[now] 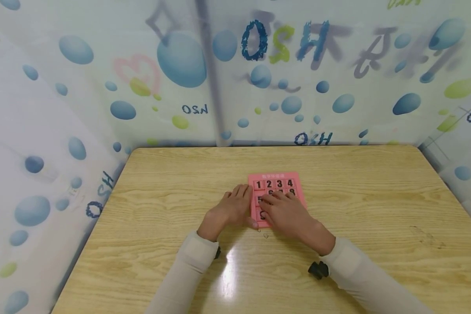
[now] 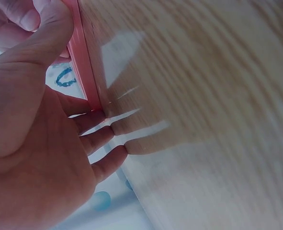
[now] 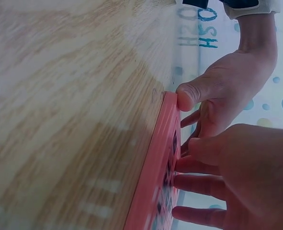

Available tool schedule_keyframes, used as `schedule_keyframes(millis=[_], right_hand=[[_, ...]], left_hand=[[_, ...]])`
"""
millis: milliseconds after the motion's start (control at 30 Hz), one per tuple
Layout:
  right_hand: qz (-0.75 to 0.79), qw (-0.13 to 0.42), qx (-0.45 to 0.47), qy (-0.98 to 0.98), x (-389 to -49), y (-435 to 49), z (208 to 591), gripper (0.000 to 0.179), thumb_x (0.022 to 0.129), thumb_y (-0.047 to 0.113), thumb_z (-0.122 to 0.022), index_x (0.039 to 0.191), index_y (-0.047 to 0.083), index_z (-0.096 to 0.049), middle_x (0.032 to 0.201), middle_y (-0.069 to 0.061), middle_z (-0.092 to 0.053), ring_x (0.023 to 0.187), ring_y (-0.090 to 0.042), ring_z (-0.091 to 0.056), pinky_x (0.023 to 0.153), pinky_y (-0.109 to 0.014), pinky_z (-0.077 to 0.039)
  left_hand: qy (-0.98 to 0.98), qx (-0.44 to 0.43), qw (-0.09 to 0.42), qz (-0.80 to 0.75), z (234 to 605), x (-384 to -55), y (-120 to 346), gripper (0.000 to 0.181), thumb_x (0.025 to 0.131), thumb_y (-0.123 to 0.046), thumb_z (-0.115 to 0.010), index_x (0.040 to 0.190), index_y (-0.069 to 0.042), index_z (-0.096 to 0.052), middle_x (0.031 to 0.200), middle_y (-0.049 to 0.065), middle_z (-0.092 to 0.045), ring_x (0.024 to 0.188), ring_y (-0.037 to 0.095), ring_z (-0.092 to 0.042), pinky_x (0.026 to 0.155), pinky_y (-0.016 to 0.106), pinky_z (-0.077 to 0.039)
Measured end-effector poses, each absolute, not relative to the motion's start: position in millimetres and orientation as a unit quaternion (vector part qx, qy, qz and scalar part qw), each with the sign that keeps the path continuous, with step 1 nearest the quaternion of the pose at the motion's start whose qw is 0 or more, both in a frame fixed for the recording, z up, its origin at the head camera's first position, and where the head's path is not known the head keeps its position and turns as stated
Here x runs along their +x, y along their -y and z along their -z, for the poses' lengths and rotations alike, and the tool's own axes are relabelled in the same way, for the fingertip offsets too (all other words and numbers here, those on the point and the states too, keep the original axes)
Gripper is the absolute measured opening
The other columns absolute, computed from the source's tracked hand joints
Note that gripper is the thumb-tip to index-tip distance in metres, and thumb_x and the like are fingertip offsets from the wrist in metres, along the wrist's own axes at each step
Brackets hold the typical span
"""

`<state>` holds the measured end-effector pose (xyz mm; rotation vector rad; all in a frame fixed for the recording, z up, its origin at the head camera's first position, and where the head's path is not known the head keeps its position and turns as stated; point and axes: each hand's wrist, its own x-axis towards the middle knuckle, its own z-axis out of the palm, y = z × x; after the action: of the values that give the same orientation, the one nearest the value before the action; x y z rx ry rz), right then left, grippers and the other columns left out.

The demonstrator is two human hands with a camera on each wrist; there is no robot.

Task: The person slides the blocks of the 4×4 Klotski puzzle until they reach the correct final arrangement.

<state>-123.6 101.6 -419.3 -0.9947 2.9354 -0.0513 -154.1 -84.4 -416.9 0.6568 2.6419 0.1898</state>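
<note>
A pink number slide puzzle (image 1: 291, 176) lies flat on the wooden table, its top row reading 1 to 4. Along its left side rests my left hand (image 1: 235, 208), fingers fairly straight, with fingertips on the table by the far end and the thumb at the near left corner. My right hand (image 1: 288, 216) is over the lower right of the puzzle, fingertips touching the tiles. It hides several of them, though 5 and 9 partly show. In the right wrist view, the right fingers (image 3: 198, 184) reach straight onto the puzzle's face (image 3: 161, 191).
The wooden table (image 1: 172, 183) extends around the puzzle on all sides. Behind it hangs a pale curtain (image 1: 235, 93) with blue and green drops and lettering. A black device (image 1: 319, 269) sits under the right wrist.
</note>
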Motion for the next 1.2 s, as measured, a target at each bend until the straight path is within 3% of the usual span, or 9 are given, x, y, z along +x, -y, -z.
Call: schedule_keyframes(millis=[1200], right_hand=[[0.018, 0.027, -0.286, -0.958, -129.2, -95.9, 421.9, 0.04, 0.104, 0.027, -0.048, 0.139, 0.011, -0.059, 0.147, -0.007, -0.052, 0.133, -0.035, -0.048, 0.104, -0.058, -0.043]], left_hand=[[-0.947, 0.234, 0.21, -0.068, 416.6, -154.8, 84.9, 0.116, 0.079, -0.062, -0.072, 0.158, -0.003, -0.012, 0.164, 0.015, -0.017, 0.152, 0.029, -0.016, 0.118, 0.051, -0.028]])
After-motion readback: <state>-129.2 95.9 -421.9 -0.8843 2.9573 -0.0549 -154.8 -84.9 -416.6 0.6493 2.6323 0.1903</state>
